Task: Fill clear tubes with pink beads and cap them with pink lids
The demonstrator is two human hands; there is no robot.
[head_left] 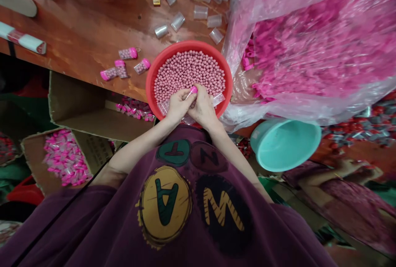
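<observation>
at the bench, left to right, i log four capped bead-filled tubes (126, 53) as done; many bare clear tubes (182, 21) left; red basin (185, 43) of pink beads (188, 71). left hand (177, 106) and right hand (204, 108) grip narrow on a pink-capped tube (189, 94) over the beads, cap pointing away, long axis slanting up-right; bagged pink caps (309, 40) plentiful.

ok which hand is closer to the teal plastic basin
Right. The right hand is over the near rim of the red plastic bowl, with the teal plastic basin off to its right; the left hand is farther from the basin.
</observation>
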